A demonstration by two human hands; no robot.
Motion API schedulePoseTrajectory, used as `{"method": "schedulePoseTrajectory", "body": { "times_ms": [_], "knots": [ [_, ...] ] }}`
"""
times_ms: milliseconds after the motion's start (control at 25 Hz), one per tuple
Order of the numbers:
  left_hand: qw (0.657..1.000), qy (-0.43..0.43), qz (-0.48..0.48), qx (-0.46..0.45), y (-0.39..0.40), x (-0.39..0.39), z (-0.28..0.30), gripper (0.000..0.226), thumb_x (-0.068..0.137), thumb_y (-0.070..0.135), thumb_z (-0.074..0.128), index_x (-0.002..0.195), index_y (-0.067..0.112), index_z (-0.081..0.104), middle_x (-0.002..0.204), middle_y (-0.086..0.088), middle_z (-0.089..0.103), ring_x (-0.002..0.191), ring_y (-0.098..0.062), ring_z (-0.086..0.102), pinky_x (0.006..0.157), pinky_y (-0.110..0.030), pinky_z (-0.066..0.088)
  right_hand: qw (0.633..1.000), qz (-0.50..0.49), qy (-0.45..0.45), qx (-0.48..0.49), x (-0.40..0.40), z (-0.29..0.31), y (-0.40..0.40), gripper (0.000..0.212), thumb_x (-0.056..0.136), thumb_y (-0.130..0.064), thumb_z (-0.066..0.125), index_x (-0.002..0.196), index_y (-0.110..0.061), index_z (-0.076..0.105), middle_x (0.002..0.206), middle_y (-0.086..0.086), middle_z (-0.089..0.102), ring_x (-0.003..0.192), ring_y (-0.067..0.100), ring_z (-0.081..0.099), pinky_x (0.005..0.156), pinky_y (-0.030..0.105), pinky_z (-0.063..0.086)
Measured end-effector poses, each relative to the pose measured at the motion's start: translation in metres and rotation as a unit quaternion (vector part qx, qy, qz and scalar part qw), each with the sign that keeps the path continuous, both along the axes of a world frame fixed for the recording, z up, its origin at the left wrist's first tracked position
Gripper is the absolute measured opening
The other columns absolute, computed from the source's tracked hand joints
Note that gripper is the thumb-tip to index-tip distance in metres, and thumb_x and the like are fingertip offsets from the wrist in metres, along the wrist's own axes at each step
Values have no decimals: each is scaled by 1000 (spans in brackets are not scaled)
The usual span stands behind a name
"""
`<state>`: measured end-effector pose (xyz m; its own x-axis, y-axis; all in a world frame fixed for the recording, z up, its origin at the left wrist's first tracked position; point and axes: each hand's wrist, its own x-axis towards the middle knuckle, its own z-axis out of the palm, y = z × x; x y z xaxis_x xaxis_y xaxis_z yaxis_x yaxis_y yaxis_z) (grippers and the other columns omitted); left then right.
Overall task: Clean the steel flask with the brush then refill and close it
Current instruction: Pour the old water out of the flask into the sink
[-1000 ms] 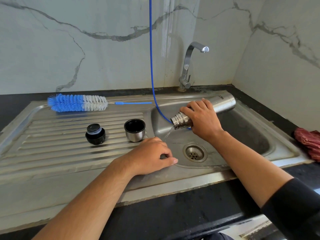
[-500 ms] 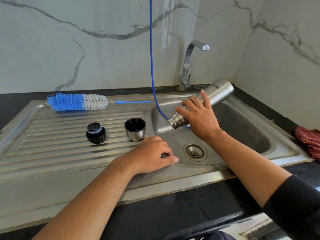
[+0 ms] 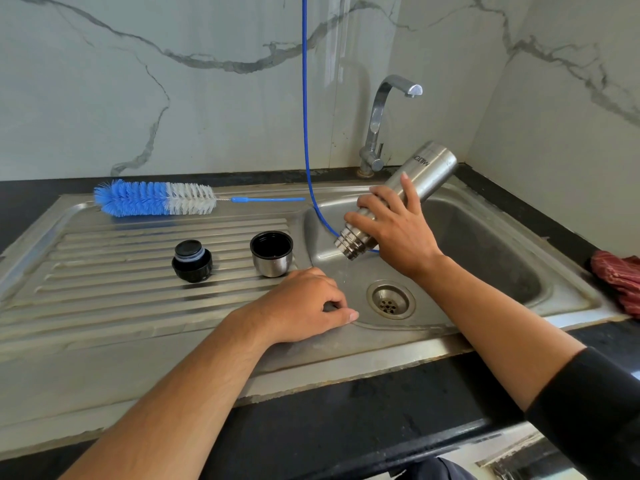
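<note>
My right hand [image 3: 398, 230] grips the steel flask [image 3: 426, 171] over the sink basin [image 3: 485, 244]. The flask is tilted steeply, mouth down to the left, and a thin stream of water falls from it toward the drain [image 3: 390, 299]. My left hand [image 3: 304, 306] rests with curled fingers on the sink's front rim, holding nothing. On the ribbed drainboard [image 3: 104, 271] stand the black stopper [image 3: 191, 260] and the steel cup lid [image 3: 271, 253], open side up. The blue and white bottle brush [image 3: 156, 198] lies along the drainboard's far edge.
A chrome tap [image 3: 384, 123] stands behind the basin, with no water running from it. A blue hose [image 3: 304, 98] hangs from above into the basin behind the flask. A red cloth [image 3: 620, 278] lies on the black counter at the right.
My right hand has raised the flask's base, tipping it from nearly level to steeply mouth-down. The water stream has thinned. My left hand has stayed put.
</note>
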<state>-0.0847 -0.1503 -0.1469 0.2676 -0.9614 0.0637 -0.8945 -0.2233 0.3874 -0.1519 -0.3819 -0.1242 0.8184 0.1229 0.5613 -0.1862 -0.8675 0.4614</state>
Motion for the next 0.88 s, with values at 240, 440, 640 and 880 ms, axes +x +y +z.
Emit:
{"method": "schedulePoseTrajectory", "body": {
  "times_ms": [240, 440, 640, 880],
  "knots": [
    [1000, 5, 0, -2, 0, 0, 0, 32, 98, 57, 56, 95, 33, 76, 85, 18, 62, 102, -9, 51, 102, -41, 40, 999, 1, -23, 23, -1, 1, -4, 63, 76, -14, 81, 132, -30, 60, 133, 6, 57, 135, 33, 45, 122, 65, 5],
    [1000, 6, -2, 0, 1, 0, 1, 32, 98, 57, 56, 96, 32, 77, 90, 15, 66, 103, -10, 52, 102, -40, 41, 999, -1, -14, 47, 0, 0, -3, 63, 75, -18, 83, 132, -32, 60, 132, 5, 57, 132, 32, 46, 121, 65, 8],
    [1000, 4, -3, 2, 0, 1, 0, 33, 97, 58, 55, 95, 33, 76, 89, 15, 66, 103, -10, 51, 102, -40, 41, 998, -19, -11, 65, 1, 1, -2, 64, 75, -19, 84, 132, -32, 59, 132, 4, 57, 132, 31, 47, 120, 66, 11],
    [1000, -2, -8, 2, -1, 1, -2, 34, 97, 58, 55, 94, 32, 76, 89, 16, 67, 102, -9, 51, 99, -35, 40, 990, -18, -37, 136, -2, 3, 7, 62, 72, -22, 83, 130, -31, 60, 127, 0, 60, 125, 28, 51, 115, 61, 20]
  ]
}}
